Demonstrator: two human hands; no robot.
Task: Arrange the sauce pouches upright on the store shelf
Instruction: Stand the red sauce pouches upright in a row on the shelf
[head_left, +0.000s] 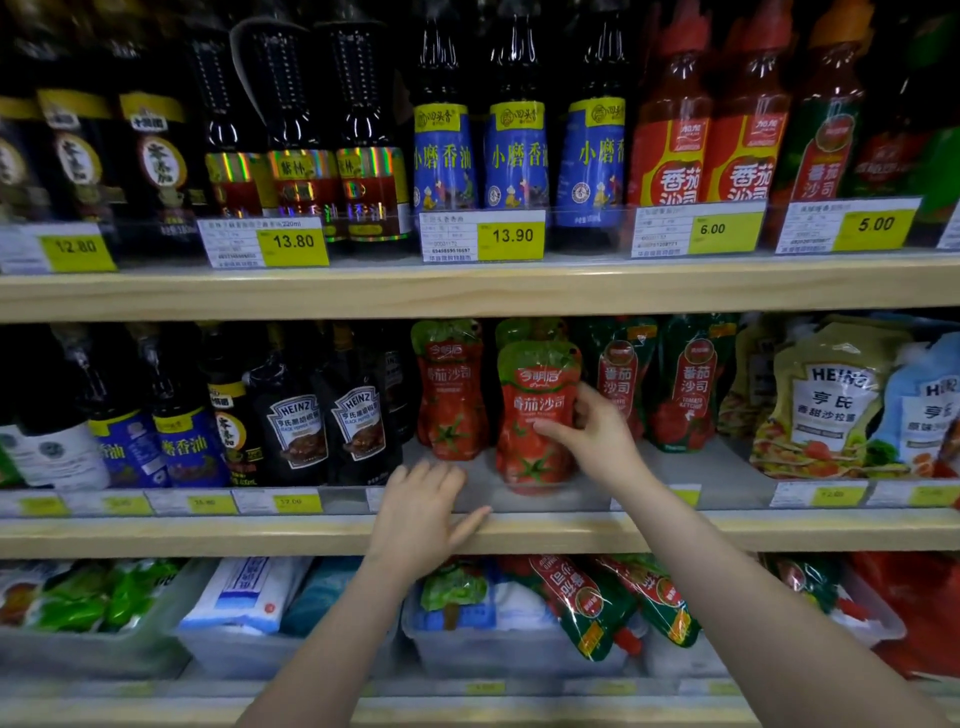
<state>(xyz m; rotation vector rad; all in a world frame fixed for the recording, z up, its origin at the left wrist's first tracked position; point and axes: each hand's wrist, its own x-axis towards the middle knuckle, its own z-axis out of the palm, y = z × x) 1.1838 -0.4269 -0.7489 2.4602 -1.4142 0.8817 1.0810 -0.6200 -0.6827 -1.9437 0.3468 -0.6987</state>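
On the middle shelf (519, 532) a red tomato sauce pouch (530, 421) with a green top stands upright near the front edge, and my right hand (587, 431) grips its right side. A matching pouch (449, 389) stands upright just behind and to the left. Two more red and green ketchup pouches (685, 384) stand further right. My left hand (426, 514) rests flat on the shelf's front lip, fingers spread, holding nothing.
Black Heinz pouches (324, 415) and dark bottles fill the middle shelf's left part; pale Heinz dressing pouches (826, 400) stand at the right. Bottles line the top shelf. Below, clear bins (514, 654) hold ketchup pouches (587, 608) lying on their sides.
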